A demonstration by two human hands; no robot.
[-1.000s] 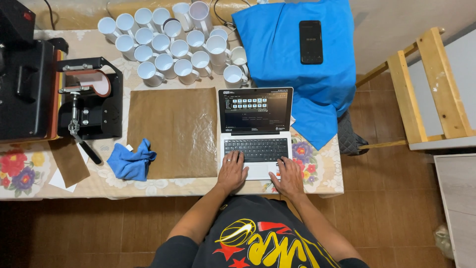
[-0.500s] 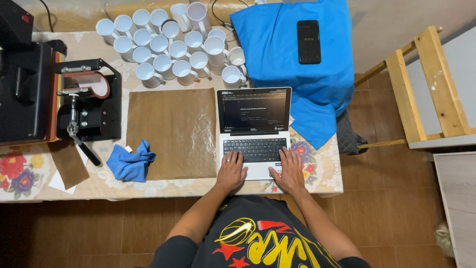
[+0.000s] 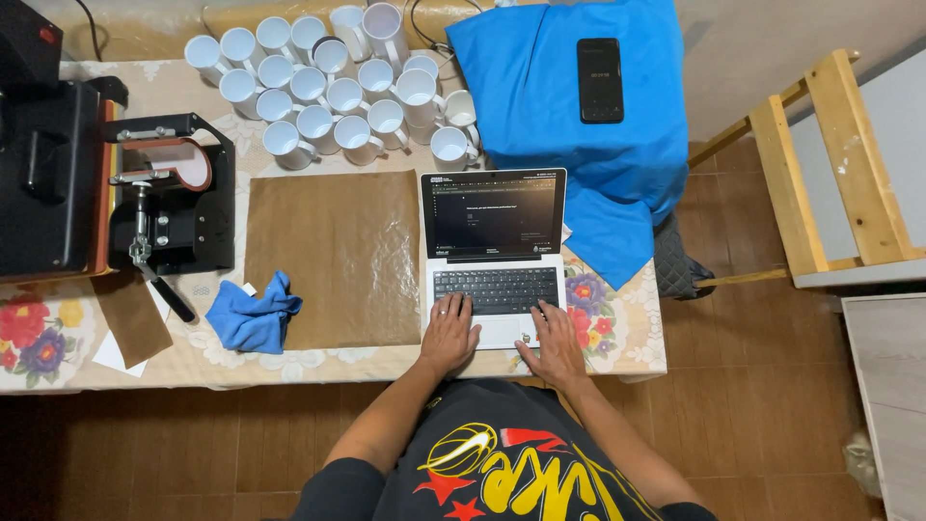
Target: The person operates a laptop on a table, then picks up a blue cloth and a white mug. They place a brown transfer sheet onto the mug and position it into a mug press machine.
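Both hands rest on the laptop, which sits near the front edge of the table, right of centre; left hand lies flat w/ fingers spread loosely, tips on the lower left keys; right hand is likewise open, palm down, fingers on the palm rest & lower right keys; neither grips anything. Laptop lid is up, screen dark w/ small light text. Just left of the laptop, touching or nearly so, lies a brown sheet flat on the table; a crumpled blue cloth overlaps its front left corner. Toward the left edge stands a black mug press, w/ a bigger black machine beyond it. Along the back edge a cluster of white mugs stands upright. At the back right corner a blue fabric is draped, a black phone lying on it.
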